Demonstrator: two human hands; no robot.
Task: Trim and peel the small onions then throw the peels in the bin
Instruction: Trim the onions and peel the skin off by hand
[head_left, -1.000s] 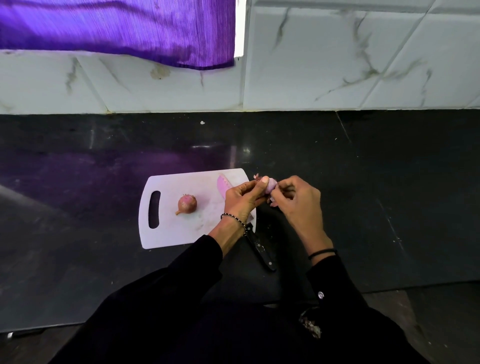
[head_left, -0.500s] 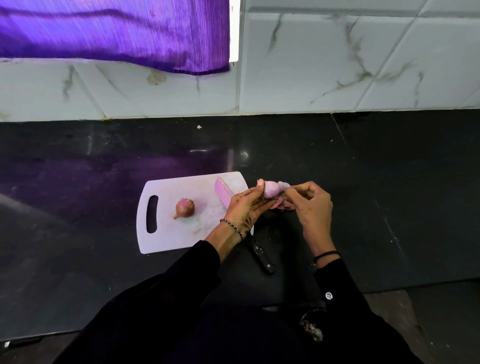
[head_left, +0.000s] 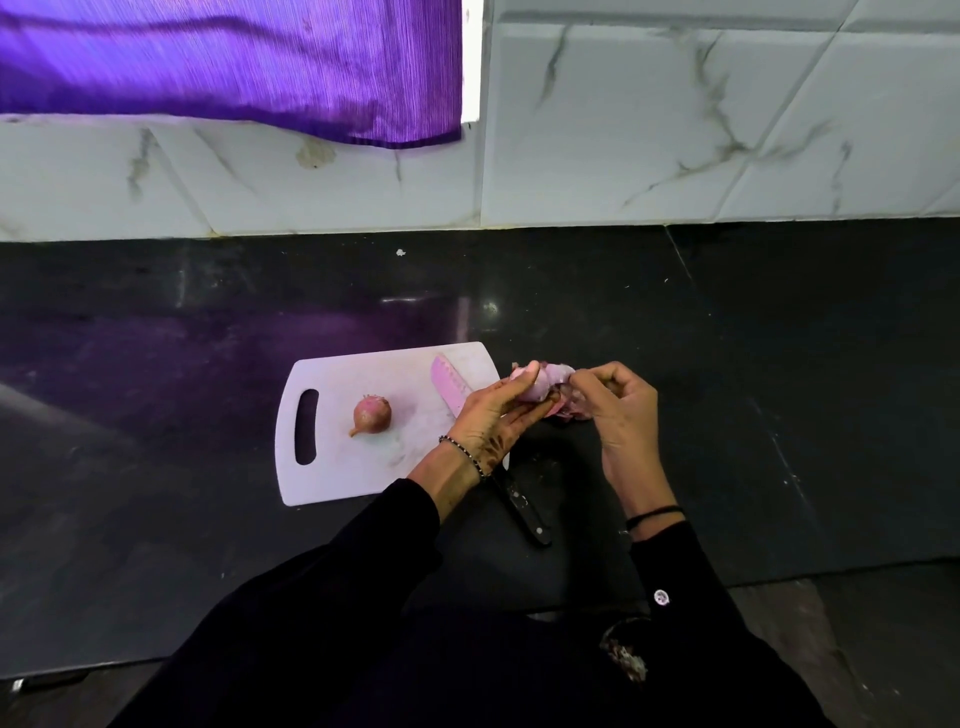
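Note:
My left hand (head_left: 491, 415) holds a small pale-pink onion (head_left: 537, 385) between thumb and fingers, just off the right edge of the white cutting board (head_left: 332, 467). My right hand (head_left: 618, 410) pinches a strip of loose peel (head_left: 569, 408) that hangs from the onion's right side. A second small onion (head_left: 371, 414), still in its red-brown skin, lies on the board's middle. A knife with a pink blade (head_left: 450, 389) and a black handle (head_left: 522, 512) lies across the board's right edge, partly under my left wrist.
The board sits on a dark glossy counter (head_left: 753, 389). A white marble-tiled wall (head_left: 675, 130) runs along the back, with a purple curtain (head_left: 234, 67) hanging at upper left. No bin shows in view.
My hands have drawn slightly apart, and more loose peel now hangs from the onion under my right fingers. The view has tilted a little. The onion on the board and the knife have not moved.

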